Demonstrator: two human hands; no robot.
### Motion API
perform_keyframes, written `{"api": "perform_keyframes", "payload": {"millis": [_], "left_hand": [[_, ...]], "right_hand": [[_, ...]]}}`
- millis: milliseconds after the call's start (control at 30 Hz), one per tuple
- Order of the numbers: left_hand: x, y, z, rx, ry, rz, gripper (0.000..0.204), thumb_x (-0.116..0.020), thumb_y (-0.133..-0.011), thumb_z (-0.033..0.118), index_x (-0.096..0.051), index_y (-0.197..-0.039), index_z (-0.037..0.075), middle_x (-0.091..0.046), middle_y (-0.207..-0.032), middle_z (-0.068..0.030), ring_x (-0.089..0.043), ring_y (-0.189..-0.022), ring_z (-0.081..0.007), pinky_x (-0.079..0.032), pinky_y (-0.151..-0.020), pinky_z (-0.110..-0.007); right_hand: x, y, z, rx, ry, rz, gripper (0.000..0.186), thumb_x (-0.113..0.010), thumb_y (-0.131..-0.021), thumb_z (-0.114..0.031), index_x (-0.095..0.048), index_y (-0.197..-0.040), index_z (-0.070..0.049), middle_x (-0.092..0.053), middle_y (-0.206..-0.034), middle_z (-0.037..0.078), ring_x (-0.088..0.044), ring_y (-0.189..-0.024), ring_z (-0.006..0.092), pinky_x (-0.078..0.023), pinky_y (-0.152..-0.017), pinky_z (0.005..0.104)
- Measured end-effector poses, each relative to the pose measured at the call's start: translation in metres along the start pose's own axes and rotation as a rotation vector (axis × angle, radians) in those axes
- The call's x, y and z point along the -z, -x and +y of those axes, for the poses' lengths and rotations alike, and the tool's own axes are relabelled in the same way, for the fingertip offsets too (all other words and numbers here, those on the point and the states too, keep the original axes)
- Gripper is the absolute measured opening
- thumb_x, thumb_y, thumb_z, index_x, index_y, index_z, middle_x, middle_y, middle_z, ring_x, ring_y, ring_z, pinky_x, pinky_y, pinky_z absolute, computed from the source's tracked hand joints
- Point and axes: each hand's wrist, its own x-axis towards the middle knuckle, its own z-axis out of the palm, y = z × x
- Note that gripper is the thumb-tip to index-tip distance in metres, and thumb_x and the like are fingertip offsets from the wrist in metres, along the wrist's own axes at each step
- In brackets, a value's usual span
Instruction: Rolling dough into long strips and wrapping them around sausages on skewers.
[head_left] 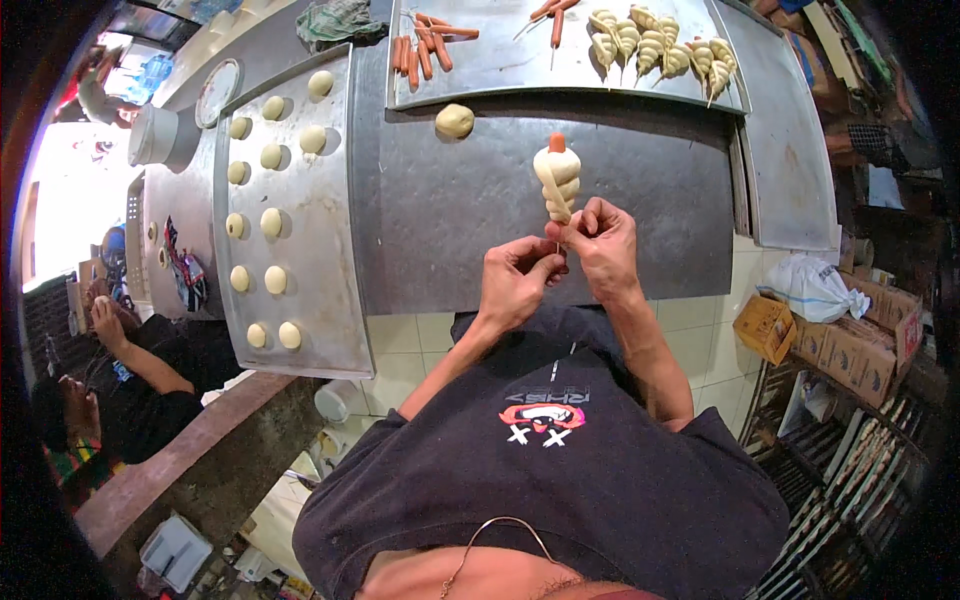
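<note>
"Roll (563,190) first: where is it being held?"

"Over the surface (655,215); it is pointing toward the far tray (500,70), its sausage tip (557,143) poking out of the spiralled dough."

"And what is gripping it?"

"The right hand (606,248) is pinching its bottom end between thumb and fingers. The left hand (514,285) is pinching the stick (559,247) just below, fingers curling in."

"What is lying around it?"

"A dough ball (454,121) is resting near that tray. Sausages (425,58) are lying on the tray's left, other rolls (650,48) on its right; smaller balls (271,222) are dotting the left tray (330,250)."
</note>
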Motion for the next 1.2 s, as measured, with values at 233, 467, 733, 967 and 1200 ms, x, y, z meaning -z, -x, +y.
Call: {"api": "perform_keyframes", "payload": {"millis": [233, 467, 733, 967, 1200], "left_hand": [[-0.004, -0.059, 0.027, -0.262, -0.31, 0.165, 0.013, -0.061, -0.086, -0.003, -0.07, -0.095, -0.005, -0.072, -0.079, -0.009, -0.068, -0.071, -0.014, -0.054, -0.067, -0.028], [0.009, -0.155, 0.059, -0.522, -0.515, -0.031, 0.029, -0.074, -0.085, 0.015, -0.07, -0.11, 0.001, -0.071, -0.107, -0.0159, -0.069, -0.089, -0.0232, -0.054, -0.078, -0.033], [0.097, -0.191, -0.011, -0.383, -1.059, 0.548, 0.05, -0.078, -0.079, 0.027, -0.062, -0.118, 0.001, -0.066, -0.109, -0.0197, -0.063, -0.101, -0.035, -0.049, -0.089, -0.042], [0.089, -0.218, -0.021, -0.219, -0.717, 0.234, 0.031, -0.072, -0.069, 0.01, -0.061, -0.096, 0.001, -0.067, -0.087, -0.0169, -0.067, -0.082, -0.0325, -0.053, -0.073, -0.041], [-0.028, -0.092, -0.112, -0.347, -0.758, -1.023, 0.053, -0.069, -0.065, 0.005, -0.056, -0.116, -0.003, -0.06, -0.11, -0.0226, -0.057, -0.108, -0.0398, -0.047, -0.091, -0.047]], "right_hand": [[-0.012, -0.044, -0.016, -0.061, 0.091, -0.012, 0.024, -0.069, -0.088, -0.001, -0.068, -0.112, 0.004, -0.072, -0.082, 0.006, -0.067, -0.082, 0.0102, -0.055, -0.073, 0.0245], [0.012, -0.157, -0.042, 0.122, 0.481, 0.179, 0.021, -0.067, -0.092, -0.017, -0.074, -0.09, 0.003, -0.074, -0.08, 0.007, -0.066, -0.068, 0.0104, -0.052, -0.065, 0.0273], [0.048, -0.191, -0.008, 0.137, 1.12, 0.362, 0.026, -0.075, -0.086, -0.025, -0.073, -0.092, 0.001, -0.071, -0.074, 0.012, -0.069, -0.064, 0.0198, -0.053, -0.062, 0.0311], [0.033, -0.118, 0.015, 0.127, 0.87, 0.266, 0.017, -0.074, -0.087, -0.018, -0.073, -0.089, -0.001, -0.072, -0.076, 0.009, -0.067, -0.065, 0.0145, -0.052, -0.063, 0.0283], [0.06, -0.009, 0.014, 0.273, 0.949, 0.299, 0.01, -0.072, -0.085, -0.008, -0.072, -0.091, 0.0, -0.072, -0.084, 0.011, -0.069, -0.071, 0.02, -0.053, -0.065, 0.0307]]}}
